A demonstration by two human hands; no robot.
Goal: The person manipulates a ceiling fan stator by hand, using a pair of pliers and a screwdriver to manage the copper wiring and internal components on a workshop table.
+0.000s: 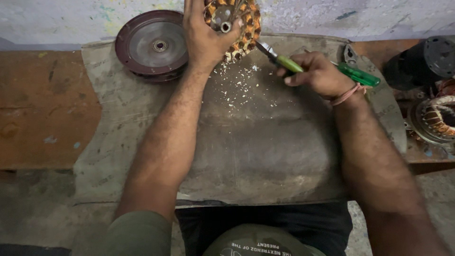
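Worn and stained, a grey metal sheet covers most of a rust-brown bench set against a paint-flecked pale wall, as the head camera looks straight down over it. At the far edge of the sheet, the left hand spreads over a motor stator, fingers closed around its rim so that the laminated core with its copper-coloured slots tilts up toward the wall. The right hand is wrapped tightly around the green handles of a pair of pliers, whose metal tip points at the stator's lower edge, touching it or just short of it; a pink thread band circles that wrist. White crumbs of scraped material lie scattered on the sheet just below the stator. A maroon round motor cover rests just beside the left hand. At the right edge sit a black motor housing and a second wound stator. Judging from this pose, the pliers tip could slip off the core and jab the left hand's fingers, since they grip right beside the working point, and the tilted stator could twist free under a hard pull.
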